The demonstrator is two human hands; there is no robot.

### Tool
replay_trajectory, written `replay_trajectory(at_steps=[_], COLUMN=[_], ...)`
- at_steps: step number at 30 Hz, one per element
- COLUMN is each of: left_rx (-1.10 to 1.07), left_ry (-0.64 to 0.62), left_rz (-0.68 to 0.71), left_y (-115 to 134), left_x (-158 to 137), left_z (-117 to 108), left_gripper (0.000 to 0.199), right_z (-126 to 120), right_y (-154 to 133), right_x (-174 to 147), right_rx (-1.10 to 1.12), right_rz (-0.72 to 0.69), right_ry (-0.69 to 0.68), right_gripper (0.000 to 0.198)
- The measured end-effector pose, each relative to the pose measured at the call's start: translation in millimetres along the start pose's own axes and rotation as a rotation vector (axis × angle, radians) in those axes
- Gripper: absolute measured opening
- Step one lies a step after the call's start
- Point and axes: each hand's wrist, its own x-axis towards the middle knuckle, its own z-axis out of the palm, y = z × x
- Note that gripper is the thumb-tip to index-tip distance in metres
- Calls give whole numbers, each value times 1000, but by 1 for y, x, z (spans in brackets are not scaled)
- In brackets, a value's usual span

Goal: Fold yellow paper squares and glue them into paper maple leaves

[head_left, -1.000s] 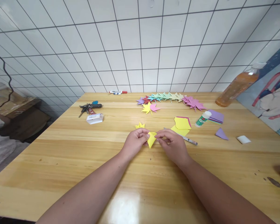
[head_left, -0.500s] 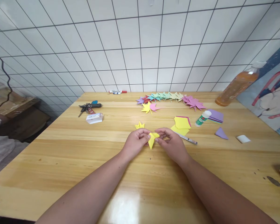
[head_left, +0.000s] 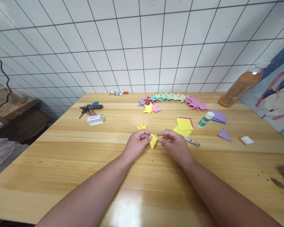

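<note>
Head: yellow paper [head_left: 153, 141] partly behind hands [head_left: 137, 142] [head_left: 176, 145]

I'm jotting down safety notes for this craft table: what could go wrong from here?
The small folded yellow paper is between the left hand and right hand, so a hard pull might tear it. The slim cutter-like tool lies partly hidden behind the right hand; an exposed blade, which I can't make out, could nick it.

Keys [head_left: 91, 108] left of held paper [head_left: 153, 142], glue stick [head_left: 206, 119] right, marker [head_left: 119, 93] behind.
</note>
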Motion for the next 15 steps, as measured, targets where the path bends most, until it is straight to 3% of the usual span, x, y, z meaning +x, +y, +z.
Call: replay_trajectory(at_steps=[3, 7, 15], left_rx=[-1, -4, -11], left_ry=[-5, -10, -30], left_rz=[0, 2, 9], left_y=[0, 1, 1], left_x=[0, 0, -1], left_z=[0, 0, 0], left_gripper=[29, 28, 28], right_z=[0, 1, 3], right_y=[0, 1, -5], right_x=[0, 1, -2], right_rx=[36, 4, -187], right_rz=[40, 44, -131], right_ry=[2, 16, 27], right_gripper=[34, 19, 16])
